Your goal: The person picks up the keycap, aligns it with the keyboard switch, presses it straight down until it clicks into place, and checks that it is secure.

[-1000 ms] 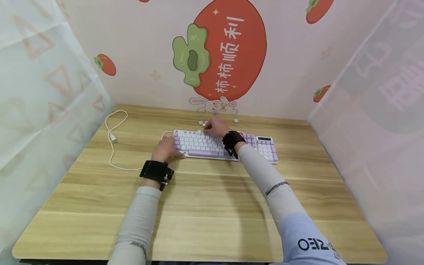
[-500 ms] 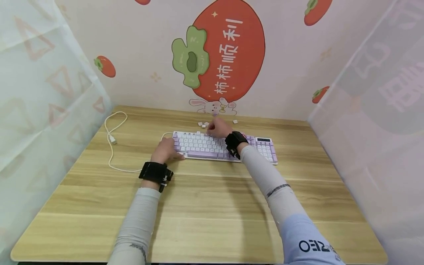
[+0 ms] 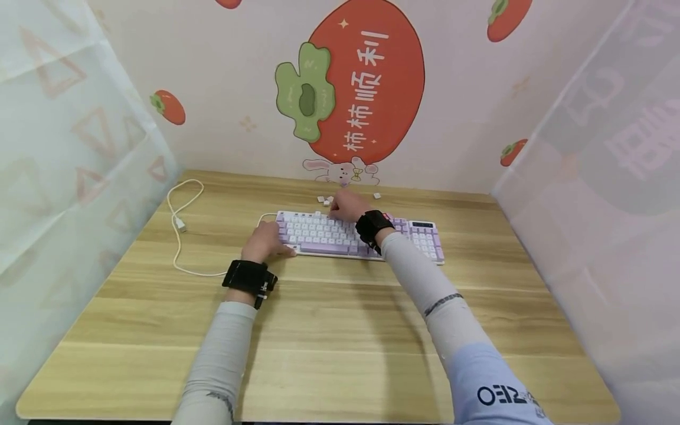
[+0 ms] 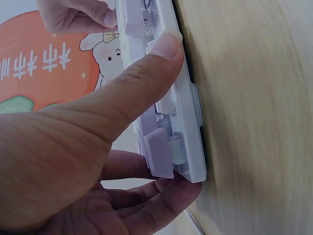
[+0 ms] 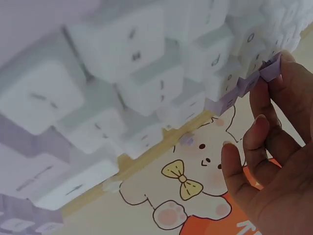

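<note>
A white and purple keyboard [image 3: 324, 236] lies across the back half of the table. My left hand [image 3: 262, 241] grips its left end; in the left wrist view the thumb [image 4: 166, 45] lies over the front edge and the other fingers bend around the end. Over the top row is my right hand [image 3: 349, 205]. In the right wrist view its thumb and forefinger pinch a purple keycap [image 5: 271, 68], tilted with its hollow underside partly showing, at the row's edge. Whether it is fully off the board I cannot tell. The remaining right fingers are loosely curled.
Several loose white keycaps [image 3: 326, 203] lie behind the keyboard, with another keycap [image 3: 377, 195] farther right. A white cable with a USB plug [image 3: 180, 224] loops on the left of the wooden table [image 3: 329, 330]. A printed wall [image 3: 223, 71] rises behind.
My right hand has shifted slightly right along the top row, then a little back left. The left hand keeps its grip on the keyboard's end.
</note>
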